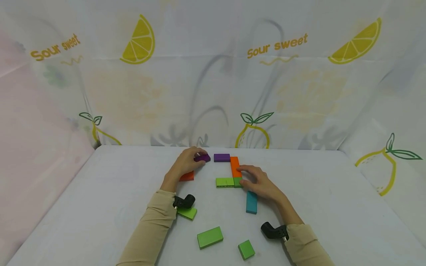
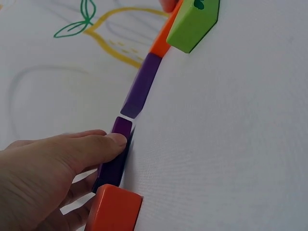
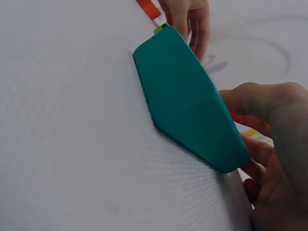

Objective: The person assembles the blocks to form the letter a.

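My left hand (image 1: 184, 162) pinches a dark purple block (image 1: 202, 158) at the back of the table; in the left wrist view, its thumb lies across the block (image 2: 114, 156). One end of this block is beside a red-orange block (image 1: 187, 177). A narrow gap parts its other end from a second purple block (image 1: 222, 158), which meets a long orange block (image 1: 234, 167). My right hand (image 1: 263, 183) touches the orange block with a fingertip, its thumb at a small green block (image 1: 237, 182). That green block adjoins a light green block (image 1: 224, 182).
A teal block (image 1: 251, 202) lies just below the right hand. Nearer the front are a light green block (image 1: 188, 213) by the left wrist, a green rectangular block (image 1: 210, 237) and a green cube (image 1: 246, 249). A printed cloth (image 1: 213, 85) hangs behind the white table (image 1: 100, 214).
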`<state>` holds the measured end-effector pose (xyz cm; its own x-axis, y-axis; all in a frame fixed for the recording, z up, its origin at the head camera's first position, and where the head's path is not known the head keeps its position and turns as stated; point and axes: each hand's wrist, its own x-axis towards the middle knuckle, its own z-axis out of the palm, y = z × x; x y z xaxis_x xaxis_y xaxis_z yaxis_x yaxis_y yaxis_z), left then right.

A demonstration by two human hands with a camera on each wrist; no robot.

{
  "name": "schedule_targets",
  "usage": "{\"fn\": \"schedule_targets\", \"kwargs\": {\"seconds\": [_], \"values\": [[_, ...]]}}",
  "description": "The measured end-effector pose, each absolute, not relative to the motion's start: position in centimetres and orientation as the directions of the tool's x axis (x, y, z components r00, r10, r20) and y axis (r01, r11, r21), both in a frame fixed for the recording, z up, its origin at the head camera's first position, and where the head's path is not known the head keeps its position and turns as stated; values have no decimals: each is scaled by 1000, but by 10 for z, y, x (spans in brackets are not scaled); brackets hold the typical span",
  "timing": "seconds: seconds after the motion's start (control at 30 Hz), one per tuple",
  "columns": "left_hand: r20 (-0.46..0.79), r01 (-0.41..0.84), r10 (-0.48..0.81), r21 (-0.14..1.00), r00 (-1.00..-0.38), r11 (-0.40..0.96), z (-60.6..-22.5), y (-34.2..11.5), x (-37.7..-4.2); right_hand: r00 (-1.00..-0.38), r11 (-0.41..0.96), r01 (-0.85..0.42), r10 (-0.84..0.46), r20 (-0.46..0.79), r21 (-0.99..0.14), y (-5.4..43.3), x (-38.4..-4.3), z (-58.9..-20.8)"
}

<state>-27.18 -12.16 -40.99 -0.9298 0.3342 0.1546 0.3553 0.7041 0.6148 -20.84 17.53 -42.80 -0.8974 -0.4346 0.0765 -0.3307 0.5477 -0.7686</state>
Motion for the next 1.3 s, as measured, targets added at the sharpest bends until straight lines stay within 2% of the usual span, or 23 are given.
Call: {"fn": "schedule_targets", "kwargs": {"seconds": [1.3], "values": [[160,380,357,582,-920,719,-410,-112,-268,-895,553,-346,-436,91,-758,175,-209,-429]]}}
